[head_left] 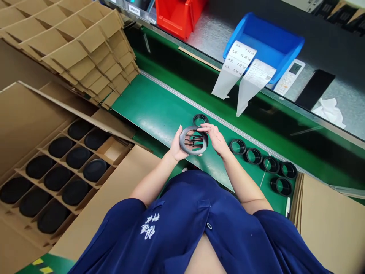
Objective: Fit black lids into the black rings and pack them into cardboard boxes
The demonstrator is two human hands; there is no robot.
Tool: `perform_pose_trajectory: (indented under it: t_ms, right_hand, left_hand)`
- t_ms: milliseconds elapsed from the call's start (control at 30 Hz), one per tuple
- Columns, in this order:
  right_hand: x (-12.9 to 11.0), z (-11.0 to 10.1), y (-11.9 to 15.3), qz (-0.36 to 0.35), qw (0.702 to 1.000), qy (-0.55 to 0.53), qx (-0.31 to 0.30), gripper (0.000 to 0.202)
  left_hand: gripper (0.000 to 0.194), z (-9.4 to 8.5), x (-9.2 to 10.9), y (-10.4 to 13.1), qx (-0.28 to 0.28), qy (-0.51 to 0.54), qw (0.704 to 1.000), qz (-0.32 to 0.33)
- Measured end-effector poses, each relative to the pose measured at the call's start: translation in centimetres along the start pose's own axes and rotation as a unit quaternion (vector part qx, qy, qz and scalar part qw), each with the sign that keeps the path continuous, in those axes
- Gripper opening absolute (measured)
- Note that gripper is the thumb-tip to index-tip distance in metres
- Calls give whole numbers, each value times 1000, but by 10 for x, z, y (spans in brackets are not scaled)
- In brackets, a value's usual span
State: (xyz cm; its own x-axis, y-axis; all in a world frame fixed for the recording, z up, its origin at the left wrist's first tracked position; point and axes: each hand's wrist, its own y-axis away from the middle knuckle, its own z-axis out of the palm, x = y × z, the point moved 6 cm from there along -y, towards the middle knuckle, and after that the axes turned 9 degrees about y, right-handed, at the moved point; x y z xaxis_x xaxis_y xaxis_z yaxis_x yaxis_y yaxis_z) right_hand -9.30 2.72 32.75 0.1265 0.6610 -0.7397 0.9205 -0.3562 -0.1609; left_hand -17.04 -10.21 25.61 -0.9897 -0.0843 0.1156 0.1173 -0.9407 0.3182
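A round black air vent [182, 143] with a wide ring and several slats across its opening is in front of my body. My left hand [177, 146] grips it from the left side, thumb at the rim and fingers underneath. The fingers of my right hand [216, 139] stretch over the upper right of the rim and touch it; that thumb is not clearly visible. Just beyond the vent, one black ring [194, 121] lies on the green bench top [159, 114]. Several similar black rings [253, 156] stand to the right of my right forearm.
At left, an open carton [71, 104] holds several round black parts [57, 177] in cardboard compartments. Stacked cardboard dividers [82, 57] rise behind it. The shelf carries a red bin [172, 19], a blue bin [265, 36] with hanging labels, a remote [289, 78] and a phone [315, 89]. Cardboard sheets [327, 220] lie right.
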Motion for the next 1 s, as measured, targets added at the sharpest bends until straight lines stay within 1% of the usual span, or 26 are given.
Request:
perform_pose_trajectory:
  t_ms: [67,167,200,233,300,333,367,400,433,467,500,533,567,600,667,733,800,867,933,1000]
  right_hand:
    - [-3,9,0,-23,999,22,-15,82]
    - [-5,25,-1,-100,988,101,-52,83]
    - [-2,27,-3,-113,984,124,-58,82]
    - [3,27,-5,-106,983,141,-50,80]
    - [19,19,-10,-55,986,155,-10,76]
    - [24,16,-10,-41,988,151,-1,73]
    - [27,16,-10,-48,988,144,-15,71]
    - [25,20,-7,-76,986,137,-54,72]
    - [22,28,-2,-113,978,133,-110,80]
    - [19,38,5,-144,966,135,-169,95]
    - [17,48,12,-157,953,145,-217,107]
    - [18,56,19,-153,943,160,-249,114]
    - [20,64,24,-143,936,176,-270,112]
    - [22,71,27,-135,930,190,-284,107]
    - [27,81,33,-138,921,206,-300,94]
    - [33,89,34,-159,913,207,-312,89]
    - [41,92,30,-163,912,199,-319,93]
    - [55,95,20,-145,916,178,-329,105]
    - [72,98,3,-125,920,156,-337,116]
    - [96,97,-24,-97,930,168,-312,117]
  left_hand:
    - [72,-5,0,3,4,8,1000,5]
    - [67,-9,-4,7,19,16,1000,19]
    - [65,-10,-5,8,26,15,999,26]
    - [64,-10,-6,9,33,11,999,33]
    - [64,-11,-10,10,43,0,998,41]
    - [65,-13,-12,10,49,-6,998,39]
    - [65,-16,-14,9,57,-10,998,36]
    - [65,-20,-16,8,72,-12,997,37]
    - [65,-25,-18,6,95,-11,994,43]
    - [63,-32,-19,4,129,-9,990,55]
    - [62,-39,-20,3,167,-6,984,68]
    - [61,-46,-22,1,202,-1,976,78]
    - [60,-51,-24,0,229,5,970,85]
    - [59,-54,-27,-2,245,12,966,84]
    - [58,-58,-32,-5,250,30,965,73]
    - [57,-62,-34,-8,250,44,964,75]
    - [59,-69,-33,-13,262,44,961,77]
    - [64,-74,-29,-21,268,34,959,80]
    - [72,-76,-24,-33,269,23,960,73]
    - [80,-78,-19,-44,286,16,956,61]
